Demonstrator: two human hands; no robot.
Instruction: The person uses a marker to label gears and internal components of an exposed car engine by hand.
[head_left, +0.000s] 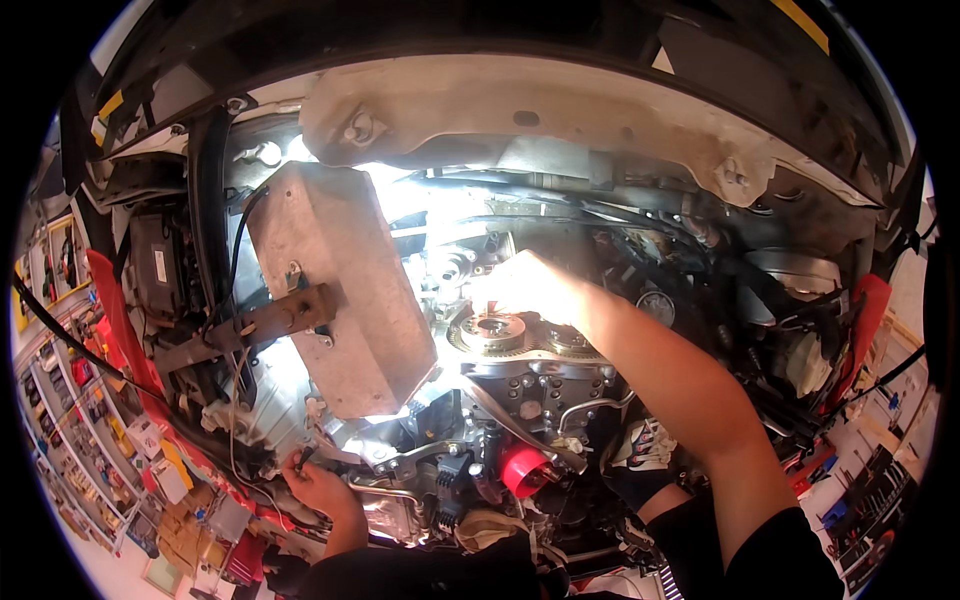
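Note:
My right hand (525, 289) reaches into the engine bay, just above a toothed metal gear wheel (491, 334) on the engine. Its fingers are curled down, but glare washes them out, so what they hold is unclear. A second, partly hidden gear (568, 337) sits beside the first. Low on the left, my left hand (322, 487) pinches a small black part (303, 457) near the bay's edge. Between the hands, a boxy metal work-lamp housing (337, 285) hangs on a rusty bracket arm (247, 328), throwing strong light onto the engine.
A red cup-like part (523, 471) sits at the engine's near side, by a curved metal pipe (499, 409). Dark hoses (570, 199) cross behind the gears. Red fenders (124, 337) flank the bay. Stocked shelves (71, 450) stand left; tools (874, 502) lie lower right.

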